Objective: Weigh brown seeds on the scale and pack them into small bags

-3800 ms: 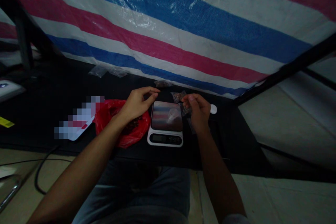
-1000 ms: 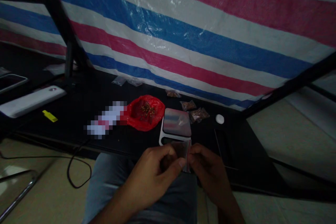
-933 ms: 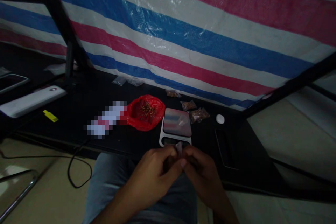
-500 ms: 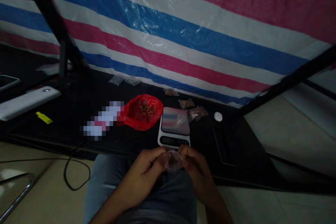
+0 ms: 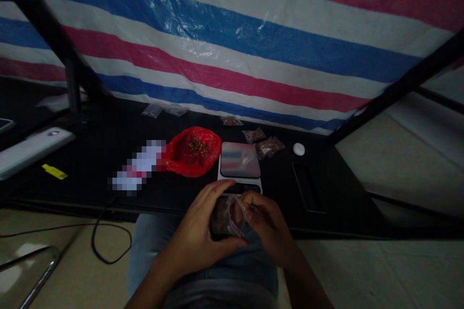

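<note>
My left hand (image 5: 195, 227) wraps around a small clear zip bag (image 5: 227, 217), which looks dark inside. My right hand (image 5: 264, 224) pinches the bag's open top edge. Both hands are in front of my lap, just below a white digital scale (image 5: 239, 166), and neither touches it. Nothing stands on the scale's platform. Beyond it lies a red plastic bag (image 5: 192, 152) holding brown pieces. Several small filled zip bags (image 5: 263, 142) lie behind and to the right of the scale.
The black tabletop (image 5: 94, 154) carries two flat clear bags (image 5: 163, 110), a white round object (image 5: 299, 149), a pixelated packet (image 5: 137, 166) and a yellow tag (image 5: 54, 172). A striped tarpaulin (image 5: 217, 58) hangs behind. A black cable (image 5: 108, 241) lies on the floor.
Both hands have moved from above the scale to my lap. The small bag has gone from pinched flat to opened and cupped in my left hand. The view has tilted slightly.
</note>
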Available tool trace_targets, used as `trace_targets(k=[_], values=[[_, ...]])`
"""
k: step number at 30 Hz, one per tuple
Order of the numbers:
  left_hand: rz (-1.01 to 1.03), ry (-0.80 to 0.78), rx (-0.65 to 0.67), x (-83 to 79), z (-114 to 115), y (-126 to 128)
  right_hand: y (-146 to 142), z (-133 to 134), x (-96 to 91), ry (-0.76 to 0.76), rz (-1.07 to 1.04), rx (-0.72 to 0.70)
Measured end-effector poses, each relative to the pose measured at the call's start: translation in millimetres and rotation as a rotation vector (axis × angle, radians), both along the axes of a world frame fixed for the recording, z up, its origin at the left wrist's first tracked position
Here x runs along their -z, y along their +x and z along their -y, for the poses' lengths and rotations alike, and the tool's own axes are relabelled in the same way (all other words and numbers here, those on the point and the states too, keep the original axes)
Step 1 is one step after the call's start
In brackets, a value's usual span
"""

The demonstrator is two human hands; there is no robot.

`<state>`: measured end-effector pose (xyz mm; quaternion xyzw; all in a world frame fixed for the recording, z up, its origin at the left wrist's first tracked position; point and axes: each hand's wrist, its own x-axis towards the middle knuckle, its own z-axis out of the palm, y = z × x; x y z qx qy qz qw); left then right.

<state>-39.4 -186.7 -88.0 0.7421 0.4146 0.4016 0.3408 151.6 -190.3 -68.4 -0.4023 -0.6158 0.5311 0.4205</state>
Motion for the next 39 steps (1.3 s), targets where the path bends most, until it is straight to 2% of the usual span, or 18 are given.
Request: trace_targets(k=[3, 7, 11, 15, 19, 24, 29, 34, 39], values=[[0.069, -0.063, 0.096, 3.6, -2.2, -1.9, 1.4, -0.6, -2.3, -0.036, -0.021, 0.0], [0.092, -0.031, 0.043, -2.7, -11.0, -17.8, 19.4, -8.8, -1.9, -0.01, 0.062, 0.129], [-0.17, 0.065, -0.015, -28.8, -38.9, -49.0, 50.6, -28.8, 13.3, 0.136, 0.186, 0.426], [-0.629, 0.133, -0.095, -58.2, -86.0, -73.8, 69.0, -44.5, 37.1, 0.159, 0.218, 0.592], [-1.11, 0.233, 0.006, -76.1, -134.1, -78.3, 71.5, -48.2, 48.7, 0.136, 0.199, 0.6], [-1.345, 0.336, 0.162, -86.9, -171.2, -64.7, 72.2, -46.9, 47.1, 0.131, 0.222, 0.567], [-1.501, 0.351, 0.279, -103.1, -185.5, -51.4, 71.3, -44.9, 43.6, 0.098, 0.257, 0.521], [-1.544, 0.369, 0.287, -117.0, -187.4, -45.1, 69.3, -44.0, 42.3, 0.085, 0.277, 0.478], [-1.614, 0.378, 0.317, -121.3, -188.6, -43.2, 69.3, -43.3, 42.1, 0.081, 0.278, 0.462]])
